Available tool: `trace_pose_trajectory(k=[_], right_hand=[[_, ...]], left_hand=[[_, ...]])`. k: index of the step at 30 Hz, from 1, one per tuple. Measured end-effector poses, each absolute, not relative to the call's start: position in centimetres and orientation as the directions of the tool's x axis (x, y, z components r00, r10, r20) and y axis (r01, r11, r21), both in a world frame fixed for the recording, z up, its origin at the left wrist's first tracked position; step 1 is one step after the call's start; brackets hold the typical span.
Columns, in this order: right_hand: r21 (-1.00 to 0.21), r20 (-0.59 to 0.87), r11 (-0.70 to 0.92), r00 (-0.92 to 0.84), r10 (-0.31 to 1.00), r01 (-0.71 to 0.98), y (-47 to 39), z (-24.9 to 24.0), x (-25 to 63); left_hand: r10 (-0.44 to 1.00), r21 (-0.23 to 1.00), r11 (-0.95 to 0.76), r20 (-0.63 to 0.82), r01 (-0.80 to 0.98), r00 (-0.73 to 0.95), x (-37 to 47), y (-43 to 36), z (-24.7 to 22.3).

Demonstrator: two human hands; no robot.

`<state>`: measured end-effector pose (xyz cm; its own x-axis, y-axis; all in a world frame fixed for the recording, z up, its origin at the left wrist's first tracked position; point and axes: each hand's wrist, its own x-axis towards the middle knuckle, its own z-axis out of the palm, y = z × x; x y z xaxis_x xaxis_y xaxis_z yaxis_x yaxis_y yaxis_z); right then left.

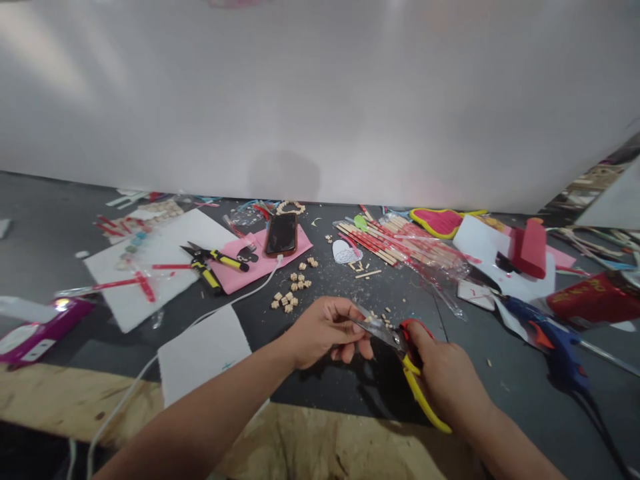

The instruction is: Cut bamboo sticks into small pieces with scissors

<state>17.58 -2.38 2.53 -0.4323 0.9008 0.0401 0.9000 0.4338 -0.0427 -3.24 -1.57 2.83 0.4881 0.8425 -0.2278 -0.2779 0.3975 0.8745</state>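
Note:
My right hand [443, 373] is wrapped round a pair of scissors [400, 343] with red and yellow handles, blades pointing left. Close to the blade tips, my left hand [333, 333] is closed in a pinch; whatever small piece lies between its fingers is mostly hidden. Tiny wooden bits [386, 317] are scattered just beyond the blades. To the left of my hands sit several small clusters of wooden pieces [285, 302]. Short cut sticks [367, 274] lie near a white paper shape [347, 252] behind my hands.
Wooden sticks [380, 252] in red wrappers lie at the back. A phone [281, 235] on pink paper [237, 277] has a white cable trailing left. Yellow-black pliers [210, 263] rest beside it. At right are a blue glue gun [550, 347] and a red can [595, 298].

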Motion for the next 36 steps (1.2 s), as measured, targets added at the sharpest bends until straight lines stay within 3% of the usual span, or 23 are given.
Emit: trace_pose_trajectory(k=[7,13,23,32,36], right_hand=[[-0.109,0.113,0.415,-0.404,0.908,0.903,-2.4,2.8,17.4],[-0.162,0.108,0.412,-0.399,0.91,0.896,-2.7,3.1,17.2],[-0.12,0.052,0.39,-0.386,0.921,0.913,-2.5,2.3,17.2],[-0.062,0.037,0.385,-0.383,0.923,0.921,-2.7,2.7,17.1],[-0.06,0.02,0.388,-0.388,0.922,0.92,-2.8,2.7,17.0]], left_hand=[[0.892,0.894,0.322,-0.175,-0.313,0.416,-2.8,-1.4,2.5],[0.89,0.94,0.275,-0.169,-0.203,0.424,-2.7,-1.6,3.0],[0.95,0.984,0.179,-0.174,0.007,0.259,-2.0,-1.7,2.9],[0.967,0.978,0.162,-0.13,-0.134,0.218,-1.6,-2.0,2.8],[0.967,0.983,0.17,-0.152,-0.071,0.206,-1.7,-2.2,3.0]])
